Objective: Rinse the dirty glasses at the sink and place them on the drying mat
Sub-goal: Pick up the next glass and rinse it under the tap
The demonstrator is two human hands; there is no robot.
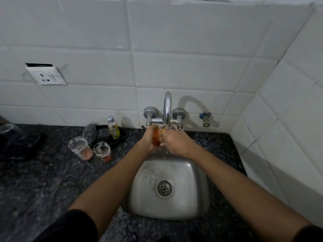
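Observation:
A clear glass (158,137) with orange residue is held under the tap spout (167,109), above the steel sink (148,203). My left hand (150,138) wraps around its side. My right hand (176,142) touches its rim, with fingers at the mouth. Water runs over the glass. Two more dirty glasses stand on the dark counter to the left, a larger one (80,147) and a smaller one (102,151), both with red-orange dregs at the bottom. No drying mat can be made out with certainty.
A small bottle (113,127) and a grey scrubber (90,134) sit on a dark tray (122,137) behind the glasses. A dark object (15,142) lies at the far left. A wall socket (46,76) is above. White tiled walls close in at the back and right.

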